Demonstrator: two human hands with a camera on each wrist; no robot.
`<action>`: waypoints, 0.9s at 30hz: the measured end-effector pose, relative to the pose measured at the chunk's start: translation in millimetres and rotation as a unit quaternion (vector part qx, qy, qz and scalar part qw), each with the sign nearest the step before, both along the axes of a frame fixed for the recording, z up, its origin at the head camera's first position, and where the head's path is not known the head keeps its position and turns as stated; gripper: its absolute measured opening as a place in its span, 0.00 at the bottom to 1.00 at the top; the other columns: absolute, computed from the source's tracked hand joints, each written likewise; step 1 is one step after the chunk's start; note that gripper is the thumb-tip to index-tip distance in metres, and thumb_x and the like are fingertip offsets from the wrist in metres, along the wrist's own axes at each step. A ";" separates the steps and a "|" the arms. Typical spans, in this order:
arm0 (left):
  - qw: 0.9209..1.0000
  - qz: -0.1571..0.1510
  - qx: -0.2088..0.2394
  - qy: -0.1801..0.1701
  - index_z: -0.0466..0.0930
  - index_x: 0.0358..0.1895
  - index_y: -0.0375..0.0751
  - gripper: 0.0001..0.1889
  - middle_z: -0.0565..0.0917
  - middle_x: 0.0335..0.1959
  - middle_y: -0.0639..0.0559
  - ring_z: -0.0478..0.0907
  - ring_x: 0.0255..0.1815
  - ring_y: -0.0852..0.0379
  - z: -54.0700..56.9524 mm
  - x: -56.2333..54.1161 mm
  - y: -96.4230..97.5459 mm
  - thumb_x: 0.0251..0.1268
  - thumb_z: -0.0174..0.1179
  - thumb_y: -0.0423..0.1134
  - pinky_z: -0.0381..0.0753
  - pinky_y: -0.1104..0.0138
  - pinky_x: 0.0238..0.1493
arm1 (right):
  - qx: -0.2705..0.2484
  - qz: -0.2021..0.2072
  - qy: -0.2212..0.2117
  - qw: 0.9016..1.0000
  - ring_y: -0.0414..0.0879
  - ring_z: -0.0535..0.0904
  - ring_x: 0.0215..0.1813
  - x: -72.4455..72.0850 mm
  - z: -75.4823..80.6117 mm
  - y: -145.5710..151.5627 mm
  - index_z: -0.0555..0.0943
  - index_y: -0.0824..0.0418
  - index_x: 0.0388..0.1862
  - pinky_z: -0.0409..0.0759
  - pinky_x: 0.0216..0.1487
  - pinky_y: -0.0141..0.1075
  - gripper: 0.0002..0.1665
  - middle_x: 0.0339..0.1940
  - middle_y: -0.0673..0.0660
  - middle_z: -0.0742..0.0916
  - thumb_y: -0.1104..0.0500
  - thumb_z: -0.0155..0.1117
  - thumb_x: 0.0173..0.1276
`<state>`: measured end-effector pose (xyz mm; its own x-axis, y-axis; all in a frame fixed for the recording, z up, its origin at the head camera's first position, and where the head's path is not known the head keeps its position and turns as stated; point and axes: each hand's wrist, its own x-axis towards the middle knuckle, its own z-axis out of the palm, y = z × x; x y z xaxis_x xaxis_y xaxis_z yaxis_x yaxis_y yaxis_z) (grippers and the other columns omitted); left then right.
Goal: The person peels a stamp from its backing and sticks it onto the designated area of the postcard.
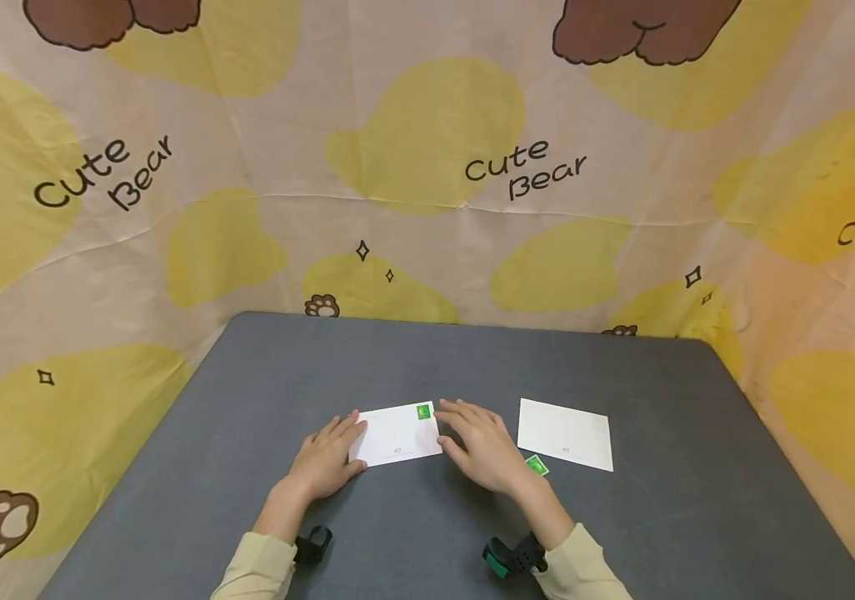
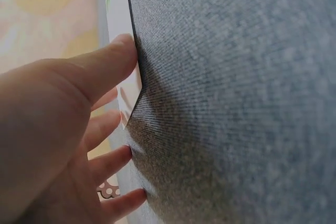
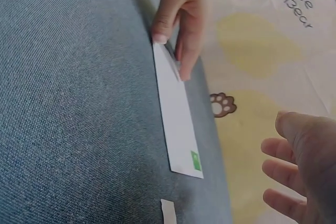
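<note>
A white envelope [image 1: 396,437] lies on the table with a green stamp [image 1: 423,412] at its upper right corner. My left hand [image 1: 325,462] rests at the envelope's left end; in the left wrist view the thumb [image 2: 125,51] presses its near edge, with the other fingers spread past it. Just off the right end is my right hand [image 1: 483,442], fingers loosely extended and holding nothing, as the right wrist view also shows. A second green stamp [image 1: 537,465] with a white border sits beside my right wrist, close to the lower left corner of another white envelope [image 1: 566,433].
The grey table [image 1: 465,358] has rounded far corners and backs onto a cloth [image 1: 427,142] printed with yellow patches and lettering. Black straps [image 1: 312,546] circle both wrists below light sleeves [image 1: 257,567].
</note>
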<state>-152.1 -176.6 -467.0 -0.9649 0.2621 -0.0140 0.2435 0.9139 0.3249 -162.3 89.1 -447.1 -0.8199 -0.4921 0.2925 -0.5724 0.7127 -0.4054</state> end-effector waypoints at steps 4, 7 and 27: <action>1.000 -0.003 0.005 0.005 0.66 0.65 0.40 0.33 0.62 0.69 0.43 0.58 0.68 0.39 -0.3 1.0 -0.3 0.55 0.64 0.44 0.59 0.40 0.59 | -0.018 -0.008 -0.002 1.000 0.54 0.66 0.67 4.3 3.2 5.3 0.75 0.55 0.59 0.62 0.61 0.58 0.23 0.65 0.52 0.74 0.51 0.56 0.67; 1.000 -0.003 0.007 0.012 0.67 0.64 0.40 0.32 0.63 0.69 0.43 0.59 0.68 0.39 -0.3 2.1 0.4 0.55 0.64 0.44 0.60 0.40 0.58 | -0.037 -0.011 0.012 0.999 0.54 0.68 0.66 6.9 4.8 10.1 0.76 0.56 0.58 0.63 0.60 0.58 0.22 0.64 0.53 0.75 0.52 0.58 0.66; 0.993 -0.006 0.049 0.110 0.72 0.59 0.41 0.28 0.71 0.63 0.44 0.64 0.65 0.42 -0.8 4.2 15.4 0.54 0.65 0.44 0.64 0.45 0.58 | -0.121 -0.078 0.071 0.987 0.49 0.75 0.55 17.9 -0.8 49.7 0.79 0.56 0.52 0.71 0.50 0.50 0.20 0.52 0.51 0.81 0.60 0.65 0.59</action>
<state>-147.9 -161.3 -467.8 -0.9390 0.2630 0.2218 0.3283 0.8775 0.3495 -144.4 138.8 -447.9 -0.8226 -0.2638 0.5037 -0.5263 0.6888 -0.4987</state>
